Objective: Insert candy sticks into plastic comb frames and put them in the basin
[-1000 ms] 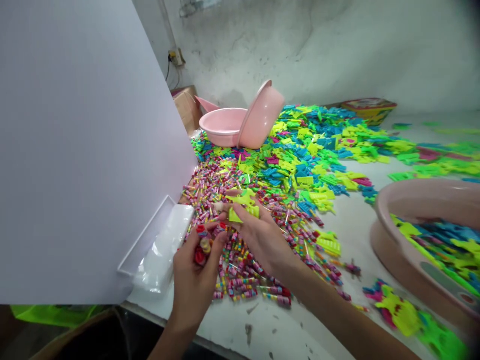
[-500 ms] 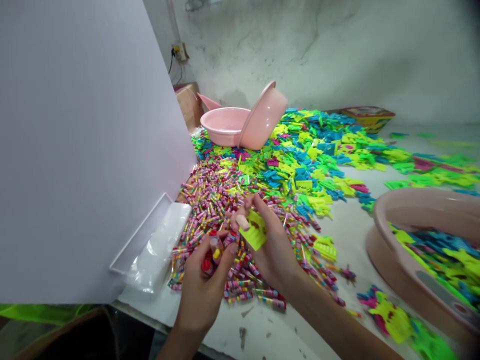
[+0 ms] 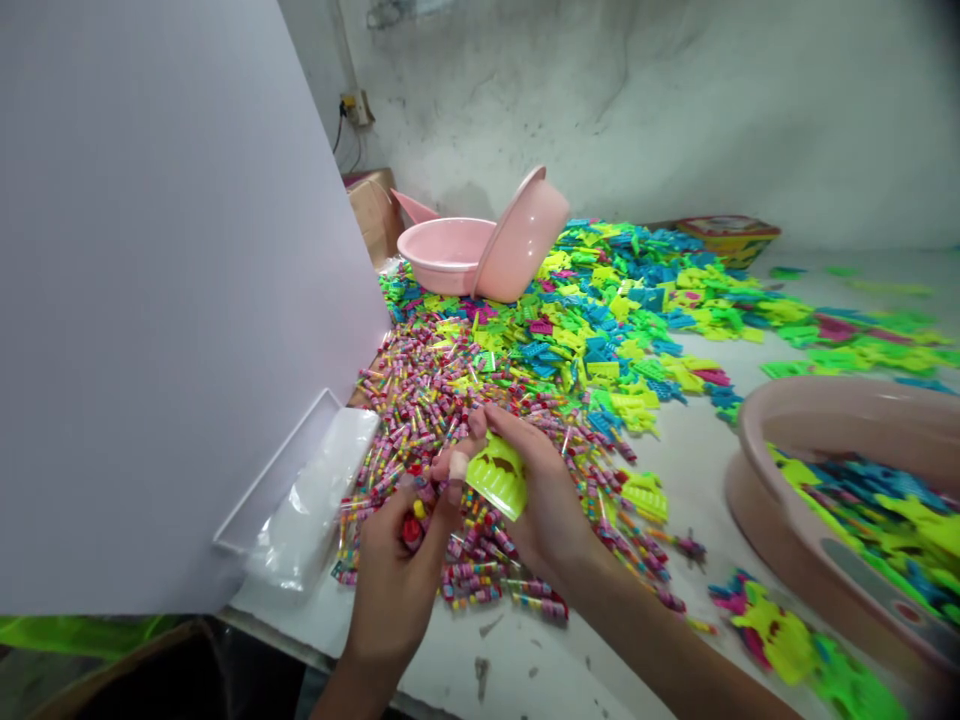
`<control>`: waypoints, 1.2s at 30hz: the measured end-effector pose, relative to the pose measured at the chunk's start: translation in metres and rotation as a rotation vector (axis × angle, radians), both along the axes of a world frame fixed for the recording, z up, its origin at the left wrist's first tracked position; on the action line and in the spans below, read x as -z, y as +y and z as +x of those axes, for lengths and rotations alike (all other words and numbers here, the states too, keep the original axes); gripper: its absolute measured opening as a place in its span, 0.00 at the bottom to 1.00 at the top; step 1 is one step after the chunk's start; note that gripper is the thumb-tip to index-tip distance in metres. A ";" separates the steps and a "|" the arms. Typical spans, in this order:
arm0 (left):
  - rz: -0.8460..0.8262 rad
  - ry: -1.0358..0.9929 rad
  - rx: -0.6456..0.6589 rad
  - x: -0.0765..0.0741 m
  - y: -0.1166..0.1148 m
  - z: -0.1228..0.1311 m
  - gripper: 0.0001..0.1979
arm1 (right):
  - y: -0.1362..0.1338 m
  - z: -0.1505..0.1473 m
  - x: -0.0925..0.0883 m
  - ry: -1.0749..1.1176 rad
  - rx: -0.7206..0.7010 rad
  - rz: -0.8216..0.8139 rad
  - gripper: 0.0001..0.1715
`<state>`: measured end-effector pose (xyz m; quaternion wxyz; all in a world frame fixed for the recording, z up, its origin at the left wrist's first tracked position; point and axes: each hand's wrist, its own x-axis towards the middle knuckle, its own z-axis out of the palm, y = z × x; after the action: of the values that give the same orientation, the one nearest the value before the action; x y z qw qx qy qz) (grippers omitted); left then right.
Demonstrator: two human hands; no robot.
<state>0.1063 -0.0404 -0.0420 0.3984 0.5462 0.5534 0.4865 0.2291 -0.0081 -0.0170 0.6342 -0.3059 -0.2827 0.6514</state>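
Observation:
My left hand (image 3: pixel 397 560) is closed, thumb against fingers, around a small candy tube (image 3: pixel 412 530) with a red cap; whether more tubes are in that grip is hard to see. Across the palm of my right hand (image 3: pixel 551 500) lies a yellow-green plastic piece (image 3: pixel 496 475) with dark cut-outs and a ribbed edge, held by the curled fingers. A pale wrap covers one fingertip there. The fingertips of both hands come close together above a heap of small pink-labelled candy tubes (image 3: pixel 420 385) with red ends and coloured beads.
Behind the tubes spreads a pile of bright plastic pieces (image 3: pixel 630 300). Two pink basins (image 3: pixel 442 270) sit on it, one tilted. A larger basin (image 3: pixel 757 490) with mixed pieces stands at right. Clear plastic bags (image 3: pixel 307 510) lie left, beside a tall white panel (image 3: pixel 172 300).
The hands have drawn closer together. The yellow-green piece has tilted and shifted slightly left, and the left fingers now hide more of the tubes they hold.

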 end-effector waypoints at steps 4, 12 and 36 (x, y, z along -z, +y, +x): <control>0.001 0.051 0.003 0.004 0.001 -0.006 0.20 | 0.001 -0.001 0.002 0.015 0.007 -0.014 0.14; -0.001 0.154 0.087 0.005 0.002 -0.014 0.18 | 0.001 0.001 0.005 -0.083 0.064 -0.039 0.15; 0.573 0.468 0.245 0.012 0.003 -0.007 0.12 | -0.001 -0.017 0.017 0.254 0.114 0.001 0.16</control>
<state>0.0993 -0.0370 -0.0544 0.1476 0.7938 0.4016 0.4323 0.2123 -0.0090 -0.0342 0.7011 -0.2363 -0.1827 0.6474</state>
